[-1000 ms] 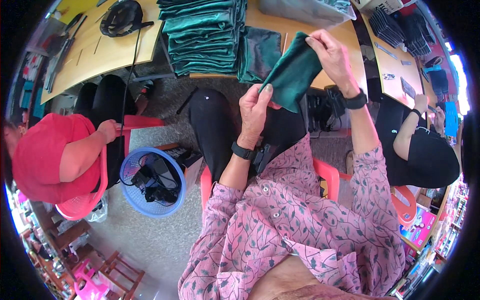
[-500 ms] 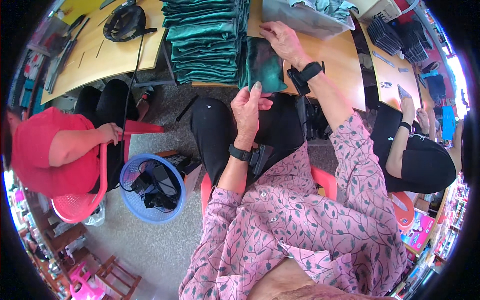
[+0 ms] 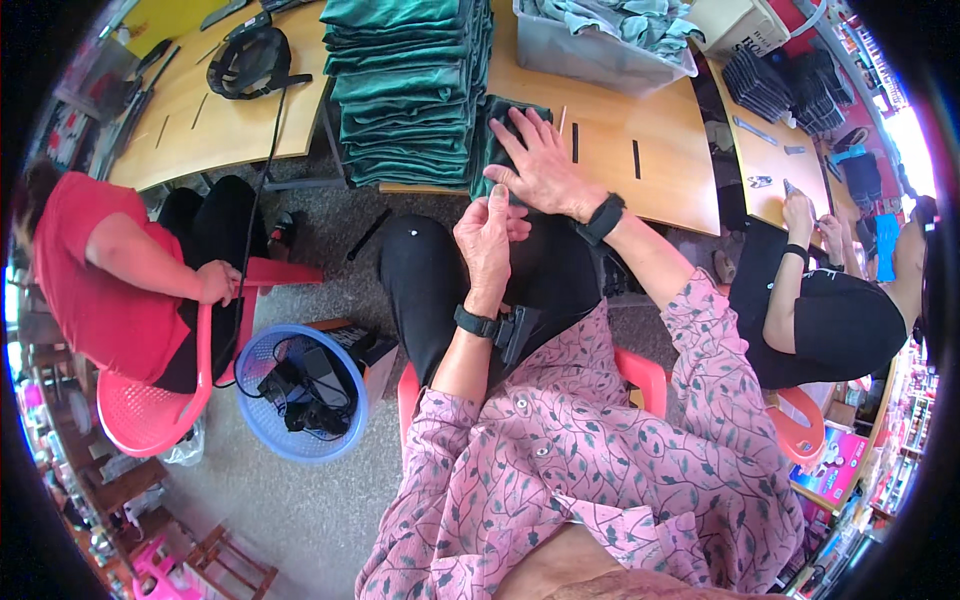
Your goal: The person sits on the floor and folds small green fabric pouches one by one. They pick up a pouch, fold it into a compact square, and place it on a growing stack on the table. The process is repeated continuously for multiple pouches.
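A folded dark green velvety cloth [image 3: 510, 112] lies at the table's near edge, right beside a tall stack of similar folded green cloths [image 3: 405, 90]. My right hand [image 3: 545, 168] rests flat on it with fingers spread, covering much of its surface. At the near left corner, my left hand [image 3: 484, 245] is closed, its thumb up against the cloth's edge and the other fingers curled below. Exactly how much fabric sits in that pinch is hidden. Both wrists wear black straps, the left one with a small black box.
Behind the cloth stands a grey plastic bin [image 3: 600, 55] of pale green fabric. A blue basket [image 3: 300, 440] with black cables and devices is on the floor to my left. One person in red [image 3: 120, 270] sits left, another in black [image 3: 850, 320] right.
My right hand has come down from the cloth's far edge and now lies spread over it. The cloth looks narrower and flatter. My left hand stays near the same corner, slightly lower.
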`<action>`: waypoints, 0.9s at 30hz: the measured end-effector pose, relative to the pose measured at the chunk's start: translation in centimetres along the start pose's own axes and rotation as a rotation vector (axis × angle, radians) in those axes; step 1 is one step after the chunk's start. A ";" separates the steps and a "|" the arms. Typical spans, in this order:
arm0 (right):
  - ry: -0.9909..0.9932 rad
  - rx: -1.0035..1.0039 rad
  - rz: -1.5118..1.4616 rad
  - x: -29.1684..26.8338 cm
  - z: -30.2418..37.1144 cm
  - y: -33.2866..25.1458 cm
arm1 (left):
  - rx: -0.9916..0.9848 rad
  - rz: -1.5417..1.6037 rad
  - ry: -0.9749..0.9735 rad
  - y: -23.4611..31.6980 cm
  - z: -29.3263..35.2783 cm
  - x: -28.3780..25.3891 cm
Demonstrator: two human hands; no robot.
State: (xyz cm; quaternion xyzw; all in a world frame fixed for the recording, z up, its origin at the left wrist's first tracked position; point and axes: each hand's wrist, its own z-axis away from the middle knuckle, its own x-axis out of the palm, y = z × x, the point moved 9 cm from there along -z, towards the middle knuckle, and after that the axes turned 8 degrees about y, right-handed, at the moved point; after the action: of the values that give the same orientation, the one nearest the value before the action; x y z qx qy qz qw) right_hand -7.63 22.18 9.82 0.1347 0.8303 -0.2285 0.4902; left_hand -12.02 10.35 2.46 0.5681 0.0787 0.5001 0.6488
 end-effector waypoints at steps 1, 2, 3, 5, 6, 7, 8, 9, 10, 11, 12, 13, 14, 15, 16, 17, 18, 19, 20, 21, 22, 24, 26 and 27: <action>-0.008 0.003 0.025 0.2 0.0 -0.3 | 0.017 -0.009 0.010 0.1 0.0 -0.2; -0.015 0.006 0.050 0.3 0.0 -0.4 | 0.035 -0.017 0.020 0.1 0.1 -0.4; 0.043 -0.005 0.028 -0.2 -0.2 -0.4 | 0.051 -0.026 0.028 0.1 0.2 -0.5; 0.066 0.088 -0.080 -1.6 -1.0 0.5 | 0.078 0.001 0.054 -0.1 0.3 -0.9; 0.078 0.135 -0.133 -2.1 -1.3 1.3 | 0.090 0.015 0.067 -0.2 0.3 -1.0; 0.290 0.090 -0.069 -4.0 -1.6 2.1 | 0.102 0.027 0.049 -0.3 0.3 -0.8; 0.358 0.094 0.015 -5.6 -2.1 2.4 | 0.113 0.036 0.042 -0.4 0.4 -0.9; 0.426 0.097 0.098 -7.6 -2.8 2.8 | 0.125 0.044 0.037 -0.4 0.4 -1.0; 0.492 0.102 0.183 -9.5 -3.2 3.1 | 0.109 0.023 0.034 -0.7 0.7 -1.1; 0.502 0.128 0.221 -10.4 -3.6 4.3 | 0.095 0.002 0.026 -1.0 0.8 -0.9; 0.511 0.154 0.259 -11.1 -4.1 5.6 | 0.081 -0.019 0.020 -1.2 0.8 -0.8; 0.523 0.180 0.296 -11.7 -4.5 6.9 | 0.039 -0.047 -0.019 -1.5 0.9 -0.5; 0.501 0.189 0.297 -11.9 -5.0 7.8 | -0.004 -0.073 -0.060 -1.8 1.0 -0.1; 0.480 0.197 0.297 -12.0 -5.4 8.7 | -0.047 -0.099 -0.100 -2.1 1.1 0.3; 0.460 0.207 0.297 -12.0 -5.8 9.6 | -0.090 -0.126 -0.141 -2.5 1.2 0.7; 0.446 0.209 0.304 -11.9 -6.1 10.7 | -0.054 -0.145 -0.162 -2.6 1.1 0.8; 0.456 0.186 0.279 -12.2 -6.5 11.7 | -0.041 -0.132 -0.145 -2.7 0.8 0.7; 0.464 0.161 0.250 -12.4 -7.1 12.3 | -0.028 -0.120 -0.123 -2.5 0.6 0.5; 0.472 0.137 0.222 -12.6 -7.3 12.9 | -0.016 -0.108 -0.102 -2.2 0.4 0.4; 0.558 0.093 0.220 -13.5 -7.0 13.1 | 0.009 -0.109 -0.094 -1.9 0.4 0.4; 0.642 0.045 0.210 -14.6 -7.0 12.5 | 0.012 -0.104 -0.082 -1.5 0.4 0.3; 0.757 0.060 0.143 -16.4 -6.8 12.1 | 0.018 -0.093 -0.062 -0.9 0.5 0.2; 0.814 0.178 0.030 -18.9 -5.8 10.5 | 0.081 -0.113 -0.004 -0.6 0.5 -0.6; 0.821 0.076 0.051 -20.7 -5.5 8.1 | 0.113 -0.122 0.022 -0.4 0.5 -0.7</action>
State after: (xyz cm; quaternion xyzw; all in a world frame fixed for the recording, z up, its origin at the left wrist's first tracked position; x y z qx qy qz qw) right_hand 1.82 31.96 28.25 0.2531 0.9443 -0.1741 0.1182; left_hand -11.82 9.51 1.99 0.5923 0.1482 0.4608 0.6441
